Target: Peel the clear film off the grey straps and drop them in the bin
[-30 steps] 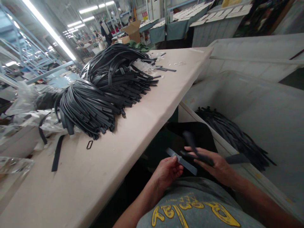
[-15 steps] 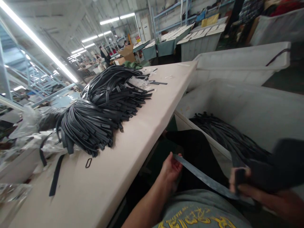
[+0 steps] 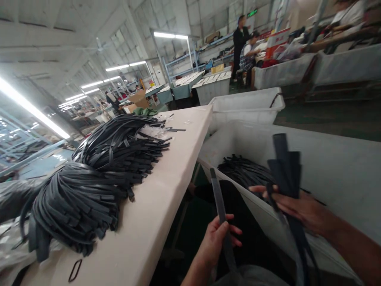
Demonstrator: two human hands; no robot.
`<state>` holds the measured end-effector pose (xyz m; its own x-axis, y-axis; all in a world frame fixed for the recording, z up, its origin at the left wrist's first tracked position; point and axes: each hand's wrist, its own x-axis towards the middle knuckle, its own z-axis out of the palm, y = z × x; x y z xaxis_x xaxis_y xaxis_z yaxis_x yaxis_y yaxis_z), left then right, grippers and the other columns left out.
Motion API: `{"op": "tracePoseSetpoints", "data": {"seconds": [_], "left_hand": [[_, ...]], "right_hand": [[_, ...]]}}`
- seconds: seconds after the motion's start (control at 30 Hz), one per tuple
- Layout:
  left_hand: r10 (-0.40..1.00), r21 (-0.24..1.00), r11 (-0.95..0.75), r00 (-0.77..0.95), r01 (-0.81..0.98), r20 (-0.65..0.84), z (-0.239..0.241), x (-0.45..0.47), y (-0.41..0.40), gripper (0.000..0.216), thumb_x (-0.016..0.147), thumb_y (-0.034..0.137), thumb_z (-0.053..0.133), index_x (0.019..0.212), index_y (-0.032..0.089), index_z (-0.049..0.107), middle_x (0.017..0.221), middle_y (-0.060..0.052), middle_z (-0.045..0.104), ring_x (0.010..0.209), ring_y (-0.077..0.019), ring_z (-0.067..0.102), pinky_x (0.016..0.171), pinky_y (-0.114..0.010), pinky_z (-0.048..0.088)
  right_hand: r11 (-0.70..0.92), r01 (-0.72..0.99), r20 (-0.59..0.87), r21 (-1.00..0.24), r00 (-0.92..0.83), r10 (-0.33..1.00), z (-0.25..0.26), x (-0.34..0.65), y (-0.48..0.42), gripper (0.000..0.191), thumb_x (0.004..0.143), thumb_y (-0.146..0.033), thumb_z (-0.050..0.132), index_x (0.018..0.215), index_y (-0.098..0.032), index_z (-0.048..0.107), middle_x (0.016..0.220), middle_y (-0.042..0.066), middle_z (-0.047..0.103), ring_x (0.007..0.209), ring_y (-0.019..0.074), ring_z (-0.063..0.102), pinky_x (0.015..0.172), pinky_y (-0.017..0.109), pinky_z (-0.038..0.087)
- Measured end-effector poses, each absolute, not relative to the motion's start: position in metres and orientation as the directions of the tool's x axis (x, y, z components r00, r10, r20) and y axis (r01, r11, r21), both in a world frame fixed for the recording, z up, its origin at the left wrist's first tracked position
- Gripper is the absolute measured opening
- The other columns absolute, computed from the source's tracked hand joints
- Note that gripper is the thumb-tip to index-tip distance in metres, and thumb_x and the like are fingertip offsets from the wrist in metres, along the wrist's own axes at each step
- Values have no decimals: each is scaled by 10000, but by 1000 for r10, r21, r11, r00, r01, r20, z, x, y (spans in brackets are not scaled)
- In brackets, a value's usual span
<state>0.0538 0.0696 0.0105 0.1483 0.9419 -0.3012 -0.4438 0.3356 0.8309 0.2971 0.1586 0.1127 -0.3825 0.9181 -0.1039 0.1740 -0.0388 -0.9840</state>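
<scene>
My left hand [image 3: 220, 236] is closed on one dark grey strap [image 3: 218, 198], thumb over it, and the strap's free end points up past the fingers. In my right hand [image 3: 297, 208] I grip several dark straps [image 3: 284, 171]; their ends fan out above the fist and their tails hang below it. That hand is over the near side of a large pale bin [image 3: 333, 163], where more dark straps [image 3: 247, 171] lie. To the left, thick bundles of similar straps [image 3: 74, 198] are heaped on the table [image 3: 143, 226]. A slim dark rectangular ring [image 3: 75, 271] rests near them.
The table's padded edge [image 3: 175, 202] runs between the heap and my hands. A second pale bin [image 3: 247, 104] stands beyond the first. Clear plastic bags [image 3: 18, 198] lie at the far left. A standing person [image 3: 239, 39] and a seated person [image 3: 248, 55] are in the background.
The view has swung right. The strap that stretched from my left hand toward my right now points upward in my left hand. The right hand's straps have turned upright.
</scene>
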Motion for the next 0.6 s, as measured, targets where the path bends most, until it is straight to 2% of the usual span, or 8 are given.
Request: {"op": "tracePoseSetpoints", "data": {"seconds": [0.07, 0.17, 0.23, 0.3, 0.4, 0.47, 0.5, 0.6], "left_hand": [[939, 853, 340, 190, -396, -286, 14, 58, 65, 478, 831, 508, 654, 1152, 156, 623, 868, -90, 729, 580, -138, 668, 557, -217, 464], [927, 864, 356, 254, -355, -278, 16, 61, 60, 506, 802, 540, 675, 1133, 160, 634, 846, -91, 730, 553, -142, 659, 534, -221, 448], [915, 869, 369, 293, -330, -277, 17, 61, 57, 527, 797, 560, 670, 1134, 157, 636, 838, -94, 728, 549, -146, 655, 531, -225, 438], [919, 887, 351, 293, -300, -265, 22, 59, 56, 542, 808, 570, 653, 1151, 152, 634, 866, -101, 725, 581, -149, 658, 561, -236, 444], [965, 948, 213, 205, -236, -165, 43, 56, 64, 545, 839, 543, 632, 1228, 162, 608, 1044, -119, 703, 800, -188, 680, 717, -281, 481], [994, 981, 56, 99, -188, -38, 64, 56, 76, 523, 844, 507, 643, 1246, 176, 600, 1147, -108, 672, 1000, -227, 637, 868, -318, 464], [999, 987, -9, 46, -160, 16, 74, 57, 83, 495, 842, 496, 647, 1217, 175, 615, 1142, -96, 672, 1041, -236, 613, 903, -325, 450], [996, 994, -81, -46, -74, 78, 98, 60, 98, 382, 872, 496, 597, 1024, 152, 668, 950, -59, 691, 915, -205, 600, 832, -297, 448]], "right_hand": [[-118, 29, -118, -993, -465, 877, 115, 275, 170, 547, 853, -633, 644, 1139, -171, 708, 540, -67, 285, 448, 88, 217, 422, 229, 231], [-129, -73, -66, -989, -564, 823, 117, 252, 191, 527, 811, -573, 724, 1152, -171, 709, 615, -39, 456, 456, 63, 222, 439, 215, 252], [-77, -64, -23, -995, -602, 799, 119, 243, 200, 513, 794, -568, 734, 1097, -154, 727, 671, -5, 549, 450, 60, 251, 433, 217, 267], [-8, -15, 3, -1000, -599, 801, 121, 236, 203, 507, 796, -576, 718, 1040, -132, 742, 667, 17, 581, 450, 76, 316, 410, 216, 248], [69, 45, 36, -997, -510, 859, 126, 221, 198, 547, 785, -604, 696, 992, -101, 754, 577, 19, 574, 421, 97, 380, 370, 211, 205], [124, 46, 89, -991, -464, 882, 130, 210, 190, 505, 806, -575, 682, 993, -111, 754, 620, 30, 618, 454, 126, 471, 384, 215, 296], [164, 44, 125, -985, -461, 878, 132, 205, 185, 460, 825, -548, 672, 987, -124, 754, 656, 33, 640, 496, 147, 522, 418, 225, 361], [283, 75, 209, -956, -502, 839, 138, 197, 175, 369, 876, -499, 623, 892, -151, 746, 748, 38, 677, 614, 191, 603, 529, 256, 462]]}}
